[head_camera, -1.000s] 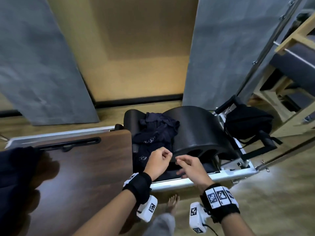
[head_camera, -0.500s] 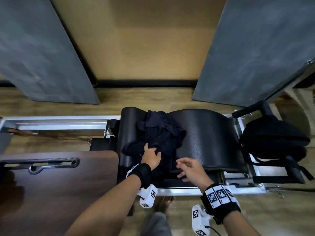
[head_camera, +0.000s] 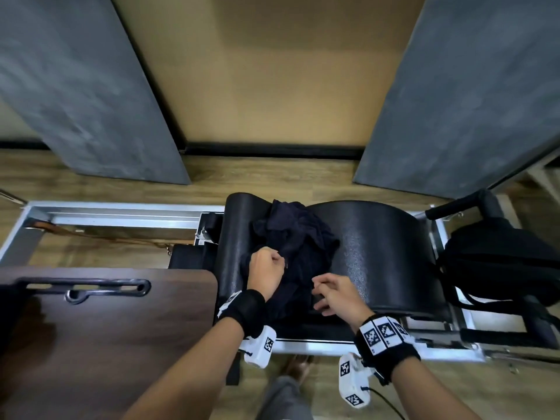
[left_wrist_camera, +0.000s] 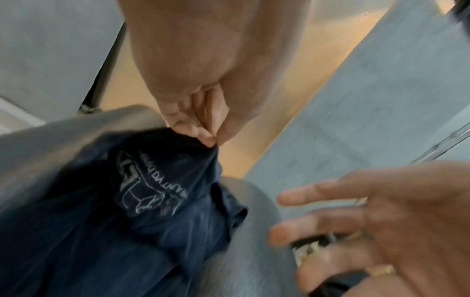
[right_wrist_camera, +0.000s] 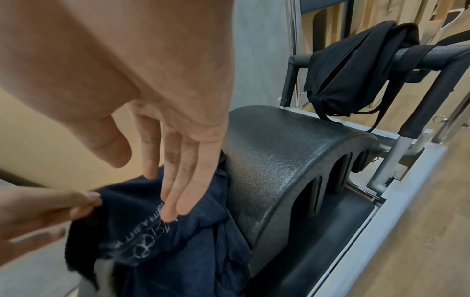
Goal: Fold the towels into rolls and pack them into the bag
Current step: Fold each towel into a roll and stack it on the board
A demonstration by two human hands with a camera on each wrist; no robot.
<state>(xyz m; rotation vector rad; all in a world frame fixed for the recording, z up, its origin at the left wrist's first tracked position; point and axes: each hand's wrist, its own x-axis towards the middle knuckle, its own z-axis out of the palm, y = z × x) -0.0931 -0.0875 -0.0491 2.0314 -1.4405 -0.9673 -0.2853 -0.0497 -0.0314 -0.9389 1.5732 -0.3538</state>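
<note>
A heap of dark navy towels (head_camera: 298, 237) lies over a black padded arc barrel (head_camera: 378, 253). My left hand (head_camera: 268, 269) is at the heap's left side. In the left wrist view, its thumb and fingers (left_wrist_camera: 214, 140) pinch an edge of a navy towel (left_wrist_camera: 157, 211) with white print. My right hand (head_camera: 336, 294) is at the heap's front right with straight, spread fingers. In the right wrist view those fingertips (right_wrist_camera: 172, 213) reach down onto the towel (right_wrist_camera: 190, 251) by the print and hold nothing. A black bag (head_camera: 497, 262) hangs on the padded bar to the right.
A dark wooden board (head_camera: 106, 328) with a black handle slot lies left of the barrel on a metal-framed bed (head_camera: 115, 212). Grey wall panels stand behind on a wooden floor. My bare foot (head_camera: 298, 366) shows below the frame.
My left hand has gone from lying on the heap to pinching a towel edge at its left side. My right hand has moved slightly up and toward the towel.
</note>
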